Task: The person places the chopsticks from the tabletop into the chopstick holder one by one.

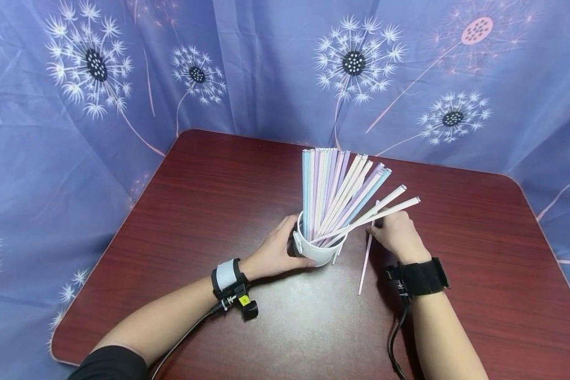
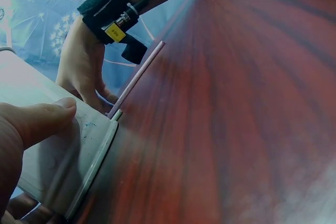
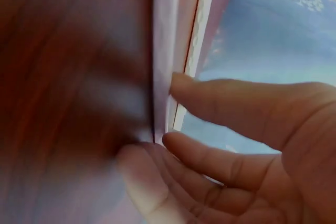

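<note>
Two bare forearms reach in from the six o'clock edge of a dark red wooden counter (image 1: 218, 179). At the centre stands a white cup (image 1: 313, 252) packed with pastel straws (image 1: 332, 195) that fan out toward twelve and two o'clock. At nine o'clock of the cup, the left hand (image 1: 275, 248) grips its wall, fingers (image 2: 37, 121) curled around it. At three o'clock of the cup, the right hand (image 1: 399, 235) touches a loose pink straw (image 1: 366, 258) lying flat on the counter, its fingers (image 3: 220, 95) slightly apart and bent at the straw; whether they pinch it I cannot tell. Each wrist wears a strapped camera band with a cable. Blue dandelion-print cloth (image 1: 123, 68) hangs behind the counter.
</note>
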A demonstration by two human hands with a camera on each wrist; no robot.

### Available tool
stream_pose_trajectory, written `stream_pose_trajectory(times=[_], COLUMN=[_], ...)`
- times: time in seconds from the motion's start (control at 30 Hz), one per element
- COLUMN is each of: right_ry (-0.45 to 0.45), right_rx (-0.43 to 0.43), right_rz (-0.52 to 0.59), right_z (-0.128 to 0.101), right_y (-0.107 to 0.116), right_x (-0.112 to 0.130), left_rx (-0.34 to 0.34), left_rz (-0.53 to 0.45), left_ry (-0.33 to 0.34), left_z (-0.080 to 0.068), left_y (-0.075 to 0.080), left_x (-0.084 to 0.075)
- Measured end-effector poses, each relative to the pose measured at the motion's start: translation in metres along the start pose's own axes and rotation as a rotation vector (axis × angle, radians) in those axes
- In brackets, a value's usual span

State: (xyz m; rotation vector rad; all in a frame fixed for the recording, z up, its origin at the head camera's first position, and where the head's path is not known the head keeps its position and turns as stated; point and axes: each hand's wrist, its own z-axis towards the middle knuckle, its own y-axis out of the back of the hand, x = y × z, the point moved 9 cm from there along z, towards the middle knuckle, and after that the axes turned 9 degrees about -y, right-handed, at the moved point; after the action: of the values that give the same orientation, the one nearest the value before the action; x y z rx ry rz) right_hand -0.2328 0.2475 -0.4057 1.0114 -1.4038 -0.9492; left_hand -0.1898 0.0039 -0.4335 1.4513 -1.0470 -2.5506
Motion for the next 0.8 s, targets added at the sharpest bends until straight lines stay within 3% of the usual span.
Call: stream_pose_trajectory(times=[0.27,0.57,0.67,0.8], right_ry=[-0.169,-0.228,-0.230,-0.171], right_rx=[0.113,0.185,0.146,0.002], right_rz=[0.030,0.098,0.142,0.154], right_z=[0.003,0.004,0.001,-0.004], right_y=[0.000,-0.002,0.008,0.035], right_x=[-0.023,-0.033,-0.035,-0.032], left_rx=[0.005,0.005,0.005,0.005], left_rz=[-0.007,0.008,0.003,-0.002], left_ry=[0.011,0.028,0.020,0.010], left_z=[0.000,-0.001,0.000,0.000], left_y=[-0.001,0.000,0.000,0.000], left_x=[0.000,0.002,0.001,0.001])
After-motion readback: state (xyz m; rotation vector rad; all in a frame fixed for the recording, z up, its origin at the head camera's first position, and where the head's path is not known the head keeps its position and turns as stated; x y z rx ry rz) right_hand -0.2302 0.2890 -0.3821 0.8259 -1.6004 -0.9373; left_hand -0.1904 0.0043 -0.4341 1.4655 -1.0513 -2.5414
